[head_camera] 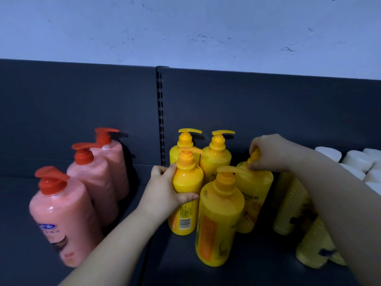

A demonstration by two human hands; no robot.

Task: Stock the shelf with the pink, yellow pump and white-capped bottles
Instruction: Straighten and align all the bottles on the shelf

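**Dark grey metal shelf, part-stocked.** Three pink plastic bottles with red pumps stand in a file from the back panel toward the front edge at the left. Five yellow plastic pump bottles cluster mid-shelf. Pale yellow ribbed bottles with white caps fill the right end, partly hidden by the right forearm.

The left hand is wrapped round the body of the left-front yellow bottle. The right hand is curled round the pump neck of the right yellow bottle.

Likely hazards:
- The nearest yellow bottle's spout appears to lie against the right one, so shifting either could snag it and topple neighbours in so tight a cluster.
- A bottle held only by its pump neck may swing or slip.
- The forearm, passing over the white-capped row, could knock those over.
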